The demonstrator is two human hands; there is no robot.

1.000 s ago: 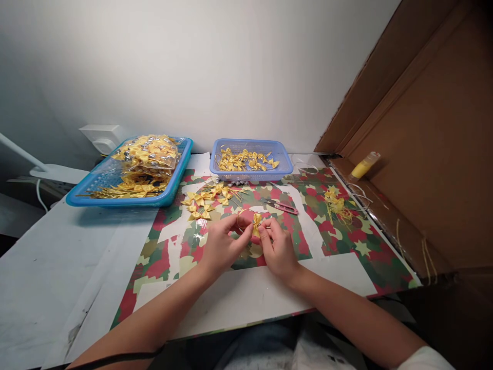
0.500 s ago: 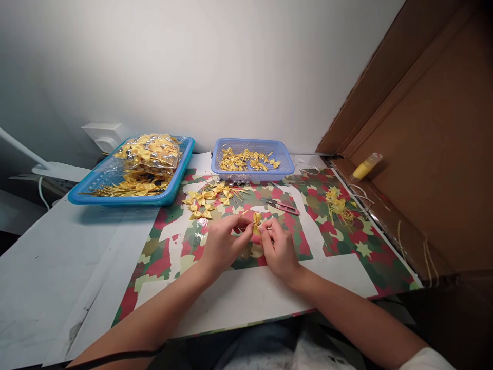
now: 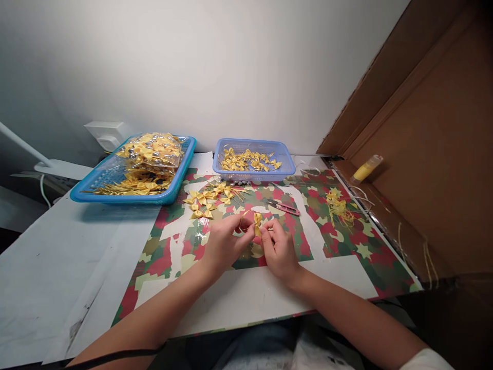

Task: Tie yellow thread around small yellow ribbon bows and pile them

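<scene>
Between my two hands, over the patterned sheet (image 3: pixel 277 241), is a small yellow ribbon bow (image 3: pixel 258 224). My left hand (image 3: pixel 228 240) pinches it from the left with thumb and forefinger, and a thin gold tie loops up by those fingers. From the other side, my right hand (image 3: pixel 279 247) is closed with thumb and forefinger on the bow's right edge. The fingertips hide part of the bow. Just beyond my left hand lies a group of yellow bows (image 3: pixel 206 199) with gold stems. Pink thread snips (image 3: pixel 284 207) lie past my right hand.
A blue tray (image 3: pixel 169 197) at left holds bagged bows and gold-stemmed bows. A smaller blue basket (image 3: pixel 254 176) with bows stands against the wall, silver beads in front. Yellow thread scraps (image 3: pixel 341 209) lie right, near a yellow tube (image 3: pixel 366 168) by the cardboard (image 3: pixel 431 154).
The hands stay in nearly the same place, both on the bow. The bow appears turned slightly between the fingertips. The whole view has shifted a little.
</scene>
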